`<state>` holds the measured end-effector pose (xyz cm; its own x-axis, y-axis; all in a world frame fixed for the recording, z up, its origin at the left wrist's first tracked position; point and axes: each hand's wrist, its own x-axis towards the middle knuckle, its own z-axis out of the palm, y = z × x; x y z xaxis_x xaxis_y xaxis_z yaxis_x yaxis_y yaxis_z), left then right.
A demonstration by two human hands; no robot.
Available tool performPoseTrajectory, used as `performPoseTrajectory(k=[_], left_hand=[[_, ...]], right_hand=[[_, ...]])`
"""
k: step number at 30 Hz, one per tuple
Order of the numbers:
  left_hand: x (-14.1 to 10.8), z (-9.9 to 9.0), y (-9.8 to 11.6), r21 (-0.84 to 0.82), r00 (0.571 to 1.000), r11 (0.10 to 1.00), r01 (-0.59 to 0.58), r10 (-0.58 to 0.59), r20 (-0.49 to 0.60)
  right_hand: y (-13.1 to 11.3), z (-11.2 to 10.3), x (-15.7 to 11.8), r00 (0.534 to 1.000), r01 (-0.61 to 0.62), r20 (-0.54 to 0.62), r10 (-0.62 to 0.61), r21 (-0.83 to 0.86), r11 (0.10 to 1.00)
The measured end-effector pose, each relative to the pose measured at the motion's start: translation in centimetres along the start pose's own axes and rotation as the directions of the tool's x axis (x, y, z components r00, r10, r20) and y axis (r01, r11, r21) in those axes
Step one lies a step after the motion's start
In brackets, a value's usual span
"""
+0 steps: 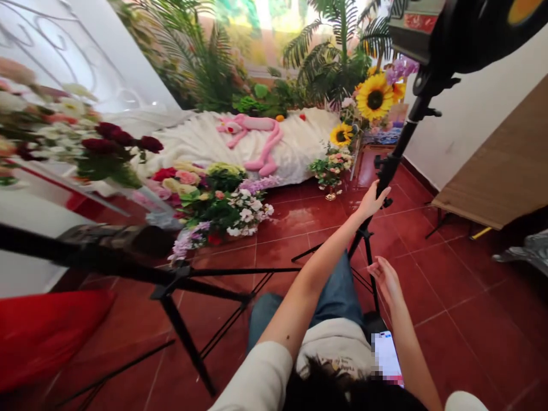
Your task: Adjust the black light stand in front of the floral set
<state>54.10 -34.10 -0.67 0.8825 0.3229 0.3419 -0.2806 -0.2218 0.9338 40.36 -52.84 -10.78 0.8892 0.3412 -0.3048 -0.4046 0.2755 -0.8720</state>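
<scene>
My left hand point(373, 201) stretches forward and is wrapped round the black pole of a light stand point(401, 142), just by its clamp knobs. The stand leans up to the right, towards a dark lamp head point(479, 40) at the top corner. Its tripod legs come down in front of my jeans point(338, 291). Beside the lower stand, my right hand point(387, 279) is raised with loosely bent fingers apart and nothing in them. A phone with a lit screen point(389, 354) lies near my right forearm, at my lap.
Another black tripod stand point(171, 285) crosses the left side. Flower arrangements point(222, 200) and a small vase of flowers point(330, 171) stand ahead. A pink plush toy point(261, 128) lies on white cloth point(295, 154). A brown board point(492, 154) leans at the right; red fabric point(47, 331) is lower left.
</scene>
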Motion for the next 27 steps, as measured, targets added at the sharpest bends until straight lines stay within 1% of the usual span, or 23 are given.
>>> performPoseTrajectory(k=[1, 3, 5, 7, 8, 10, 13, 16, 19, 21, 24, 25, 26, 27], left_hand=[[0.4, 0.5, 0.1, -0.009, 0.999, 0.999, 0.033, -0.033, 0.009], [0.8, 0.9, 0.1, -0.045, 0.998, 0.997, 0.061, -0.06, 0.017], [0.8, 0.8, 0.1, -0.095, 0.997, 0.992, 0.08, -0.079, 0.011], [0.6, 0.7, 0.2, -0.141, 0.993, 0.983, 0.12, -0.121, -0.003], [0.5, 0.7, 0.4, -0.16, 0.99, 0.977, 0.139, -0.143, -0.017], [0.3, 0.7, 0.7, -0.188, 0.984, 0.969, 0.158, -0.171, -0.054], [0.2, 0.8, 1.0, -0.213, 0.981, 0.964, 0.157, -0.178, -0.083], [0.5, 0.7, 0.7, -0.244, 0.984, 0.959, 0.145, -0.165, -0.065], [0.7, 0.7, 0.2, -0.272, 0.988, 0.954, 0.128, -0.147, -0.051], [0.9, 0.7, -0.1, -0.286, 0.989, 0.951, 0.118, -0.137, -0.048], [0.9, 0.8, -0.3, -0.307, 0.991, 0.946, 0.109, -0.127, -0.04], [0.9, 0.8, -0.3, -0.309, 0.991, 0.945, 0.107, -0.125, -0.038], [0.9, 0.8, -0.3, -0.31, 0.992, 0.945, 0.107, -0.124, -0.036], [0.9, 0.8, -0.2, -0.308, 0.991, 0.945, 0.11, -0.127, -0.035]], right_hand=[[-0.5, 0.1, 0.2, 1.0, -0.003, 0.009, 0.003, 0.022, 1.0], [-1.9, 0.8, 0.9, 0.999, -0.022, 0.029, 0.019, 0.092, 0.996], [-3.8, 1.9, 2.2, 0.997, -0.064, 0.059, 0.053, 0.201, 0.978], [-6.0, 3.5, 3.7, 0.988, -0.116, 0.135, 0.074, 0.333, 0.936], [-7.1, 4.3, 4.4, 0.977, -0.145, 0.202, 0.068, 0.399, 0.905], [-9.3, 5.9, 5.8, 0.939, -0.221, 0.343, 0.035, 0.521, 0.824], [-11.5, 7.8, 7.4, 0.879, -0.327, 0.476, -0.024, 0.639, 0.696], [-12.4, 8.8, 8.6, 0.831, -0.381, 0.548, -0.101, 0.691, 0.614], [-12.3, 9.0, 9.6, 0.794, -0.385, 0.583, -0.172, 0.701, 0.6], [-12.2, 8.9, 10.1, 0.793, -0.396, 0.584, -0.175, 0.711, 0.581], [-12.0, 8.5, 10.6, 0.805, -0.437, 0.578, -0.136, 0.731, 0.523], [-12.1, 8.5, 10.7, 0.806, -0.441, 0.578, -0.13, 0.732, 0.52], [-12.1, 8.4, 10.8, 0.806, -0.431, 0.577, -0.134, 0.727, 0.535], [-12.2, 8.4, 10.9, 0.808, -0.4, 0.57, -0.148, 0.716, 0.572]])
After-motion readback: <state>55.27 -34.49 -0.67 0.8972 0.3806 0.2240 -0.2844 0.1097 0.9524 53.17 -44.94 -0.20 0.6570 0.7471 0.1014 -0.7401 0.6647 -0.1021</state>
